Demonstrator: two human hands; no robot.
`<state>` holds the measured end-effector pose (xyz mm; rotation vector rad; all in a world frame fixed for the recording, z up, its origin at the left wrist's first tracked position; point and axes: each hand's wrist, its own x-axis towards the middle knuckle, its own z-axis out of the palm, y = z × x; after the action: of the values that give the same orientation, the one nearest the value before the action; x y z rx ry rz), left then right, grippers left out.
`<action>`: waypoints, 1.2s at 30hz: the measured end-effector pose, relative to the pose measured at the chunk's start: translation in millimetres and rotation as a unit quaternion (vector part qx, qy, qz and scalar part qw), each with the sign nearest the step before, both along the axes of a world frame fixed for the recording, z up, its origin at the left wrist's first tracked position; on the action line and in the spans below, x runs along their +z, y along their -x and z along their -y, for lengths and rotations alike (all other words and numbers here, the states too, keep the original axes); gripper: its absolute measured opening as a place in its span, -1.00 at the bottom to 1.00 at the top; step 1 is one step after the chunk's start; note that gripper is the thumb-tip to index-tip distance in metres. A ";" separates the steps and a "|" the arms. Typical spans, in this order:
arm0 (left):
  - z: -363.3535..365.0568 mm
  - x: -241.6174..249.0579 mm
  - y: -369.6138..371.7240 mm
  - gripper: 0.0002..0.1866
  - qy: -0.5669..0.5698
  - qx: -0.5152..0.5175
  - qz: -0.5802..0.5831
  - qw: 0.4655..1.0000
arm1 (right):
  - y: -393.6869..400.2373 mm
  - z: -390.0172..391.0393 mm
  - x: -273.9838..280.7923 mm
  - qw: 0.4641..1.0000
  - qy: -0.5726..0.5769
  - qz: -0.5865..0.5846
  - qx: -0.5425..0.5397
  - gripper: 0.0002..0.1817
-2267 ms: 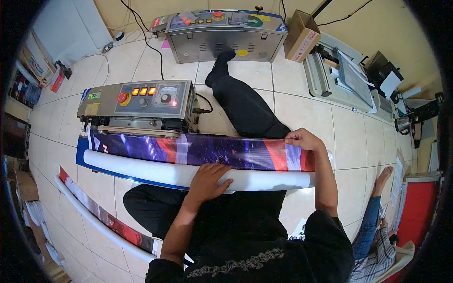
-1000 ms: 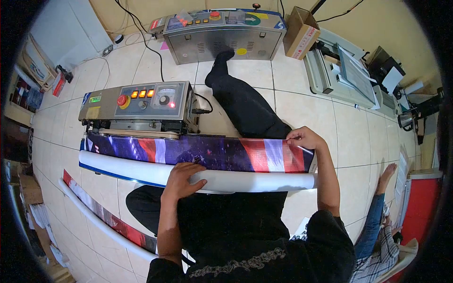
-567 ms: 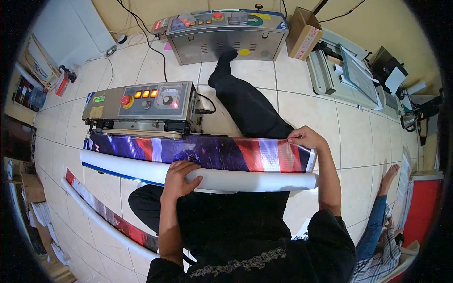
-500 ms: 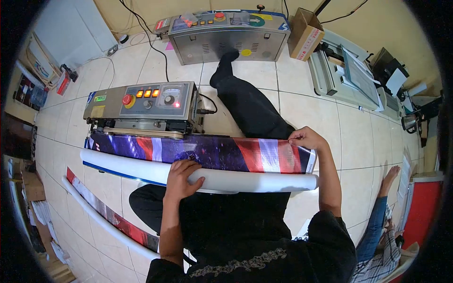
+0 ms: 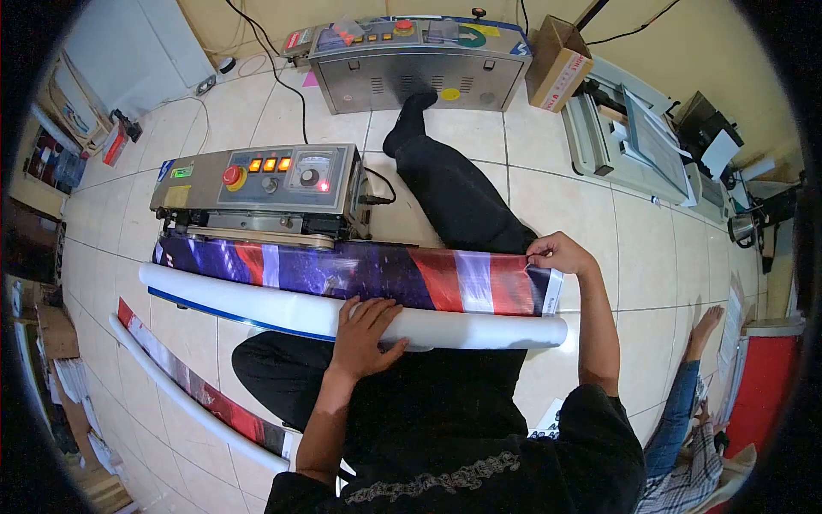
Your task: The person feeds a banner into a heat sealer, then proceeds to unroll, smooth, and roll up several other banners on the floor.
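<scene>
A long printed banner (image 5: 360, 270) lies across the person's lap on the tiled floor (image 5: 565, 206), its far edge at a sealing machine (image 5: 257, 184). Left hand (image 5: 366, 330) lies flat, fingers spread, on its white roll (image 5: 257, 304); right hand (image 5: 561, 254) pinches its far right corner.

**Printed banner across our lap**

We see a long printed banner (image 5: 360, 272) lying flat across our lap, purple and blue with red and white bands. Its near edge is curled into a white roll (image 5: 282, 307); its far left edge lies against the sealing machine.
</scene>
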<state>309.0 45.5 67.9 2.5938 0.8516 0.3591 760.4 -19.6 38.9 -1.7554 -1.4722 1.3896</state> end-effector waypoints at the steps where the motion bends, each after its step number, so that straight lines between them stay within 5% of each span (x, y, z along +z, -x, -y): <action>1: -1.1 -0.2 1.7 -0.41 0.004 0.002 -0.003 1.000 | -0.4 0.5 -0.2 1.000 0.001 -0.003 -0.002 -0.85; 27: -3.8 6.7 13.3 -0.38 -0.009 0.053 -0.025 0.998 | 6.5 -5.7 -1.3 0.999 0.009 -0.043 0.002 -0.86; 36: 7.5 4.0 -4.8 -0.31 -0.005 0.009 -0.037 0.999 | 6.3 -24.2 -6.0 0.996 0.006 -0.035 0.081 -0.85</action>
<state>313.8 38.0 71.9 2.6247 0.8999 0.2746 754.1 4.6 32.9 -1.6078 -1.6008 1.5281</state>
